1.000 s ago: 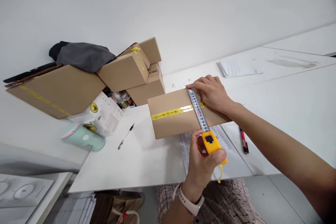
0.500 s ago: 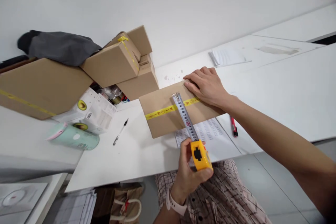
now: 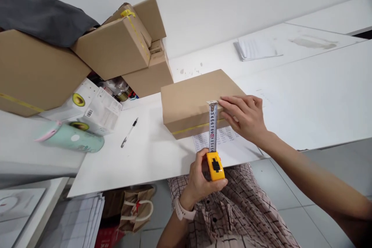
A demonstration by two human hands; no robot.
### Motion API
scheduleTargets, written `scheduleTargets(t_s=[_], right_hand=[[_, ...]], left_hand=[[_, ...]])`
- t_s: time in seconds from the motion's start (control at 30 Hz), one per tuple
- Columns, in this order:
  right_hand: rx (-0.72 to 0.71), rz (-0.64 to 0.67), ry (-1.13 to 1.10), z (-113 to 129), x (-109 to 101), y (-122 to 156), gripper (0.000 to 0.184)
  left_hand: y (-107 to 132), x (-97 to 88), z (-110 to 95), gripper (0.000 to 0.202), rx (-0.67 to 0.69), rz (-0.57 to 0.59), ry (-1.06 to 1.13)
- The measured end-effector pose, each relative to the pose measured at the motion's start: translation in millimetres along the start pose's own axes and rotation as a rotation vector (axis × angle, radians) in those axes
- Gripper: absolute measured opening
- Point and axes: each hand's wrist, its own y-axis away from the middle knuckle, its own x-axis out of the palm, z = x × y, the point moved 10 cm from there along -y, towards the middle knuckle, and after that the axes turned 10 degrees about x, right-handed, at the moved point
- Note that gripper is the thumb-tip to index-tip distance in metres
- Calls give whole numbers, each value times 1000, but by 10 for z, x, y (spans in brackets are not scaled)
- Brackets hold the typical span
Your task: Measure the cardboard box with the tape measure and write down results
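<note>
My left hand point(image 3: 200, 178) is closed around a yellow tape measure point(image 3: 215, 166) close to the table's front edge. Its metal blade point(image 3: 213, 128) is pulled out and reaches up to a closed cardboard box point(image 3: 192, 97). The blade's hook end lies by the box's upper front edge, and a strip of yellow tape runs along the front side. My right hand point(image 3: 245, 118) grips that edge at the box's right part, fingertips beside the hook. Under the box and blade is a printed sheet point(image 3: 226, 135), partly covered.
A pen point(image 3: 130, 132) lies to the left on the white table point(image 3: 116, 174). Stacked cardboard boxes point(image 3: 113, 46), a white avocado-print carton point(image 3: 95, 112) and a mint bottle point(image 3: 72, 137) stand farther left. Papers point(image 3: 257, 49) lie near the wall; a paper bag point(image 3: 136, 209) is below.
The box has tipped down so its broad face is now on top and the taped side faces front. My right hand has moved down to the blade's end; the blade is now nearly straight.
</note>
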Motion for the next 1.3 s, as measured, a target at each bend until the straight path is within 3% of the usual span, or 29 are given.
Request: scheduleTargets(t_s=[0.1,0.17,0.33,0.5,0.6,0.73,0.83,0.93,1.0,1.1,1.23,1.3], right_hand=[[106,-10,-218,17,-224,-61,34],[157,53,-452,83,-315,-135,39],[247,252,-827,221,-234,-203,35],[263,171,-829,180,-206,43,25],[205,150,-761,269,-152,392,20],[83,77,-594,315,-102,826,21],[218,-23,-387,-119,-83,896,15],[617,-115,-86,-935,-94,864,24],[790,16,50,-1328,44,834,40],[793,273,172,-1503,300,784,62],[688,441,291,-1382,452,757,57],[685,492,310,-1362,482,756,51]], left_hand=[[6,15,19,81,10,29,-10],[6,11,24,83,16,39,-38],[-6,29,13,84,36,83,-91],[5,46,10,99,87,64,-73],[27,63,27,115,96,46,-72],[27,64,-8,119,105,36,-92],[20,61,-5,117,71,29,-55],[37,77,14,115,62,33,-56],[50,59,-20,110,94,21,-82],[12,-109,-348,98,273,-63,-174],[-146,-470,-1365,92,772,-228,-375],[-340,-615,-1768,92,891,-324,-615]])
